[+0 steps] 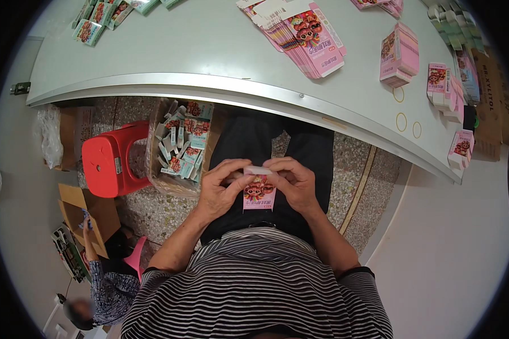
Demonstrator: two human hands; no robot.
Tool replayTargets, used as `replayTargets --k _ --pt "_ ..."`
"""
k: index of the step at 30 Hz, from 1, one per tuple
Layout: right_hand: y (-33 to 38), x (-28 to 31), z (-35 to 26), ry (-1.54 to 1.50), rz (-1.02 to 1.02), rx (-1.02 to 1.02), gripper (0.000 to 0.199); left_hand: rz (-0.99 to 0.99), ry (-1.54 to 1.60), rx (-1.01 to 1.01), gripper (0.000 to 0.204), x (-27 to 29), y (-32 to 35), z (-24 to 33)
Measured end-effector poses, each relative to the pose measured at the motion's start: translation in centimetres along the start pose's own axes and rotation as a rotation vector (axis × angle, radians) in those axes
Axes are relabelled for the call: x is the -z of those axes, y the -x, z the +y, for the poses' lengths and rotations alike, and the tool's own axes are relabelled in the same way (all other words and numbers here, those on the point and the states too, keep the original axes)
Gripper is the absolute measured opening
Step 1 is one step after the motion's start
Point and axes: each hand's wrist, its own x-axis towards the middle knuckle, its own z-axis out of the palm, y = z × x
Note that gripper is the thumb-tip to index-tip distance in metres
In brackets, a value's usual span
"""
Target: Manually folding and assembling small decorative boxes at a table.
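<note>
Pale tabletop (181,53) beyond — both hands (220,185) pinching pink carton (259,196).

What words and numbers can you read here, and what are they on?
I won't copy printed words, but print shows here:
Small pink box in the left hand and right hand: small print below the picture.
Fanned pink cartons: larger print, not copied.
Brown cardboard box: dark print, not copied.
Teal boxes: too small to read.
Red stool: white sticker, too small to read.

Bright, fairly even light; beyond the bare fingers (232,164), the long silver metal table edge (209,82) bows with fisheye distortion; farthest out, black corners.
</note>
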Motion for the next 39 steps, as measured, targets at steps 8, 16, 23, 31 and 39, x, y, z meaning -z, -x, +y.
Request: replayTargets --k 8,16,23,31,39 --pt "1.4 -0.1 -2.1 0.083 -0.093 -0.152 0.014 -0.127 -0.102 -0.007 0.016 0.5 1.9 0.8" --pt "1.2 0.0 -3.8 0.051 -0.129 -0.331 0.021 -0.12 0.217 0.282 0.019 -0.2 2.0 2.2" --pt "1.4 -0.1 -3.4 0.051 -0.083 -0.292 0.017 -0.112 0.108 0.26 0.014 -0.4 1.8 2.6" --pt "1.5 0.4 -2.8 0.088 -0.088 -0.282 0.015 -0.132 0.031 0.198 0.012 -0.8 1.6 2.6" --pt "1.8 0.4 -2.9 0.025 -0.081 -0.255 0.014 -0.169 -0.035 0.249 0.011 -0.5 1.3 2.8"
